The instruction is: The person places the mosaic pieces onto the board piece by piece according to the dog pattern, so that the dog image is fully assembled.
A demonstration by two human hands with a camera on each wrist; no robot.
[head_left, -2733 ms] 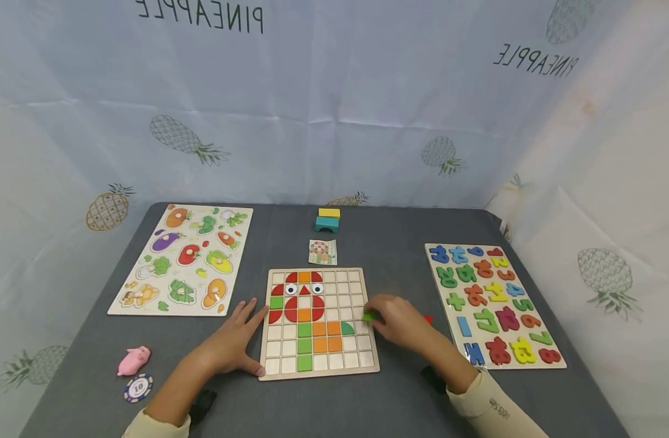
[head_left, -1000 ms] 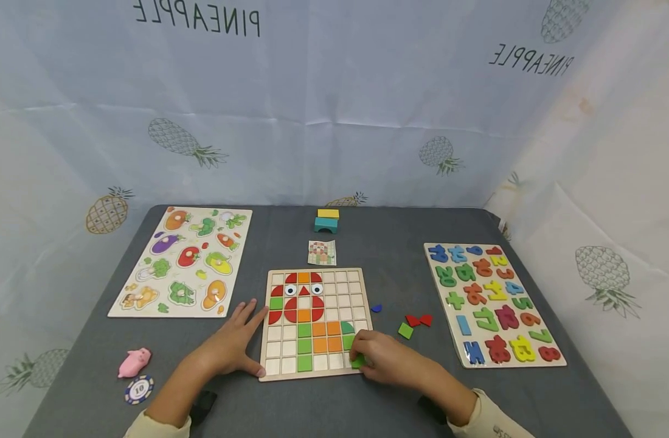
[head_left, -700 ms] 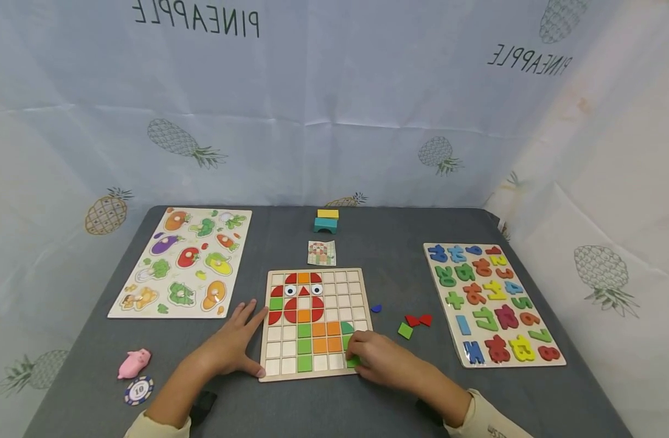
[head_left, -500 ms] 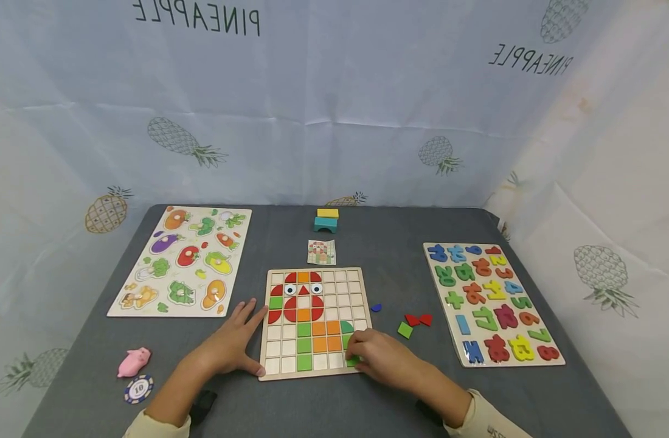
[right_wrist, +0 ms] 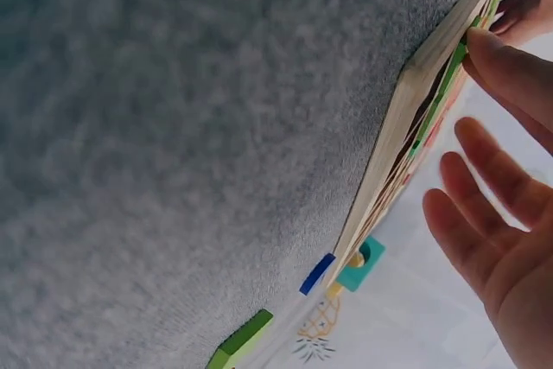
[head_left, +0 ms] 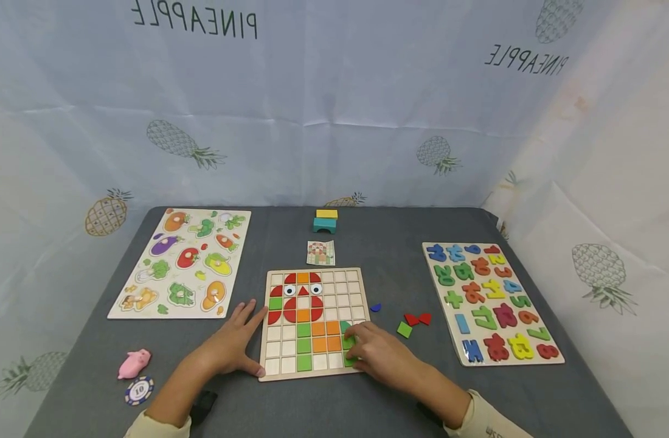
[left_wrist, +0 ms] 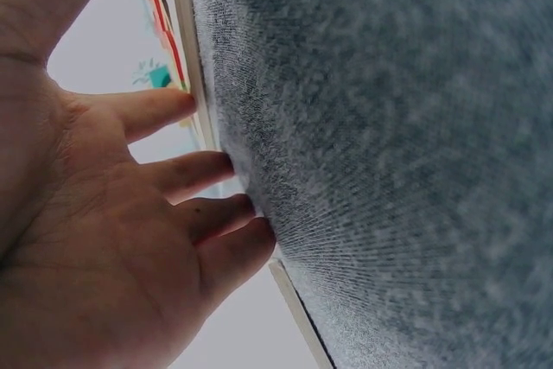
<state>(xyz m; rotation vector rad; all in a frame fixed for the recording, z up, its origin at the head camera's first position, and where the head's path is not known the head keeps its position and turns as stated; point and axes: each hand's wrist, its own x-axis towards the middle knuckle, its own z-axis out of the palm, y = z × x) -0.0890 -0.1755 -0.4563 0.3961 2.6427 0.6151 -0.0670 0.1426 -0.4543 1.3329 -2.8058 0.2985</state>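
Observation:
A wooden grid board [head_left: 315, 377] lies on the table, bearing red, orange and green tiles in its cells and two eye pieces. My left hand [head_left: 228, 347] rests with spread fingers at its left edge, thumb at the near corner. My right hand [head_left: 386, 356] is over the lower right cells. Beneath its fingertips a green tile [head_left: 348, 363] sits in the bottom row, partly covered. In the right wrist view the right thumb [right_wrist: 510, 66] touches a green tile at the board's edge, and the other fingers are spread above the board.
Right of the board lie a blue piece [head_left: 375, 308], two red pieces [head_left: 418, 319] and a loose green tile [head_left: 404, 330]. A pattern card [head_left: 320, 253] and blocks [head_left: 325, 225] stand behind. Flanking are a vegetable puzzle [head_left: 189, 267], a letter puzzle [head_left: 493, 304], a toy pig [head_left: 134, 364] and a chip [head_left: 139, 390].
My right hand has set green tiles down the board's right side, the last in the bottom row. Its fingers have since spread and shifted slightly up. The left hand stays put.

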